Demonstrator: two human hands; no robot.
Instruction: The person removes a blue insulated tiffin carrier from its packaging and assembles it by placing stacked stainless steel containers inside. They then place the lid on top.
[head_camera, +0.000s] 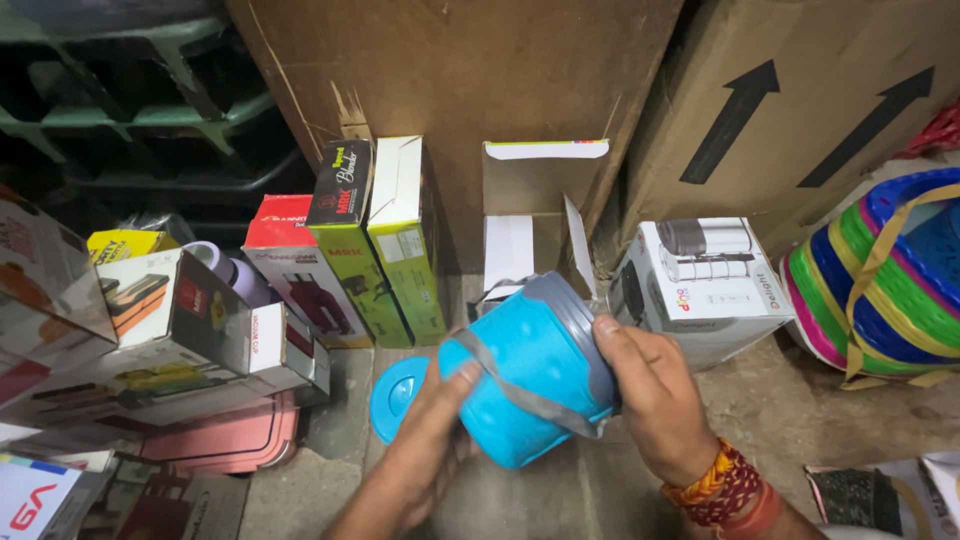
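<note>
Concrete floor (800, 420) amid stacked cardboard boxes (470, 70)

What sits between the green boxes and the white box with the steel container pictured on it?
In the head view, an open, empty-looking white carton stands between the green boxes and the white box, against the big brown cardboard.
</note>
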